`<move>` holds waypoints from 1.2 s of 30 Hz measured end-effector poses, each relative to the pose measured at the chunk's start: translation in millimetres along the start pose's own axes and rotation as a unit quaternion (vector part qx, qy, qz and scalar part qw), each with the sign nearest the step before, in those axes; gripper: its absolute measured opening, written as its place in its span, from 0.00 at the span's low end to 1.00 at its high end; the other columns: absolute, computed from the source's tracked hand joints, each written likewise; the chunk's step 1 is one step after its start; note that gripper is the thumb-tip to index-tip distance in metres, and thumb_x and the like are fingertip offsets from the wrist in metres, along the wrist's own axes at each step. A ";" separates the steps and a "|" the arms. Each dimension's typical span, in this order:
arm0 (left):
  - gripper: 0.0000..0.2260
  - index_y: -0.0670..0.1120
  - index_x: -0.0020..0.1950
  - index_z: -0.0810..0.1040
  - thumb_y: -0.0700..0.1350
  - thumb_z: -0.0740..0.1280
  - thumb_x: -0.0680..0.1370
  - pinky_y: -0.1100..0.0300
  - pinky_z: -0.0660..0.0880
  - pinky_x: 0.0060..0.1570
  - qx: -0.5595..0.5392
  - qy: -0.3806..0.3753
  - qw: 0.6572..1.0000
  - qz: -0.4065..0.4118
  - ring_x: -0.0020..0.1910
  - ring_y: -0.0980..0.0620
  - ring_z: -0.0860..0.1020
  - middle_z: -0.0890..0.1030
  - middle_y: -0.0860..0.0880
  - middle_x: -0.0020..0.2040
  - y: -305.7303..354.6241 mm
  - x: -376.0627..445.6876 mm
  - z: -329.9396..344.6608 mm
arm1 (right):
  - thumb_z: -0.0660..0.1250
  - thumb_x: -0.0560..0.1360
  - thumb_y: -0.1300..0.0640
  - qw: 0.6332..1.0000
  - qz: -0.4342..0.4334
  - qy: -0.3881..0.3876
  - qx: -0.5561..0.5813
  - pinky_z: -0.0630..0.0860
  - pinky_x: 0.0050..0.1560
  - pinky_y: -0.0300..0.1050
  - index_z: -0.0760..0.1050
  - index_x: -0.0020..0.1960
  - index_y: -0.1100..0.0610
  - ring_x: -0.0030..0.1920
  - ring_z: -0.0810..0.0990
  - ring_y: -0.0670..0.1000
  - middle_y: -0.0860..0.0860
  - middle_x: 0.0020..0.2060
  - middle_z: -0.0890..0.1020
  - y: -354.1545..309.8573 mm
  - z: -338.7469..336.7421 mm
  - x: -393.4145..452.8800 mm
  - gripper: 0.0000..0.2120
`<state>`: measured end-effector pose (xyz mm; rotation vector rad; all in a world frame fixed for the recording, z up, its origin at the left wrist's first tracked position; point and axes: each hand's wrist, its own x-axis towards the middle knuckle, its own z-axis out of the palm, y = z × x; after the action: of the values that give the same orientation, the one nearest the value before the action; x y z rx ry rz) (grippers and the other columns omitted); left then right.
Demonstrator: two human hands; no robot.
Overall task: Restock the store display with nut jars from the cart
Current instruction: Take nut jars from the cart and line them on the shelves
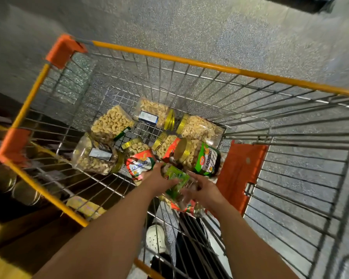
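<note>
A wire shopping cart [163,55] with a yellow rim holds several clear cashew jars with gold lids. Both my arms reach down into it. My left hand [159,178] and my right hand [203,188] grip the two sides of one green-labelled jar [175,178] lying near the cart's near end. A jar with a green "Cashews" label [197,156] lies just beyond it, a red-labelled jar [139,161] to its left. Unlabelled sides of more jars [111,122] show farther in.
The orange child-seat flap [240,174] hangs at the cart's right. To the left, outside the cart, a dark display shelf [18,188] holds gold-lidded jars. Grey speckled floor [189,23] surrounds the cart. A white shoe [155,238] shows below through the wires.
</note>
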<state>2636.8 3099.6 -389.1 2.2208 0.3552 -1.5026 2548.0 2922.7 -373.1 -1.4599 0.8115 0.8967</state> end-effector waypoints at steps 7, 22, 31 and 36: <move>0.45 0.56 0.81 0.59 0.68 0.74 0.70 0.42 0.78 0.63 -0.004 0.052 0.999 0.004 0.68 0.35 0.73 0.70 0.37 0.72 10.0 -48.2 -18.6 | 0.78 0.63 0.42 0.996 -0.055 0.056 0.047 0.83 0.47 0.46 0.72 0.72 0.56 0.44 0.86 0.48 0.48 0.49 0.85 -23.1 8.7 -54.2 0.41; 0.52 0.58 0.77 0.64 0.81 0.65 0.57 0.45 0.81 0.56 -0.109 0.240 0.943 0.203 0.64 0.38 0.78 0.78 0.41 0.67 -21.2 -256.0 -95.3 | 0.73 0.76 0.66 0.947 -0.286 0.112 0.095 0.76 0.36 0.49 0.74 0.40 0.55 0.31 0.78 0.54 0.49 0.28 0.83 -113.6 83.6 -250.3 0.11; 0.44 0.57 0.80 0.62 0.68 0.75 0.69 0.51 0.69 0.70 -0.171 0.362 0.857 0.325 0.70 0.38 0.71 0.64 0.40 0.74 -100.6 -410.1 -126.8 | 0.81 0.50 0.33 0.908 -0.387 0.152 0.049 0.83 0.57 0.57 0.75 0.64 0.45 0.57 0.83 0.52 0.49 0.61 0.80 -121.8 168.3 -375.3 0.45; 0.45 0.56 0.79 0.63 0.65 0.78 0.67 0.56 0.69 0.65 -0.189 0.396 0.819 0.369 0.66 0.42 0.74 0.66 0.44 0.69 -138.6 -462.3 -129.1 | 0.78 0.65 0.43 0.895 -0.420 0.137 0.058 0.84 0.54 0.52 0.74 0.57 0.46 0.53 0.85 0.49 0.51 0.57 0.82 -107.3 203.8 -418.2 0.24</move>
<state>2505.7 3297.0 50.7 2.1436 -0.0060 -0.0556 2433.8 3128.6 42.2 -1.6324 0.3399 -0.0145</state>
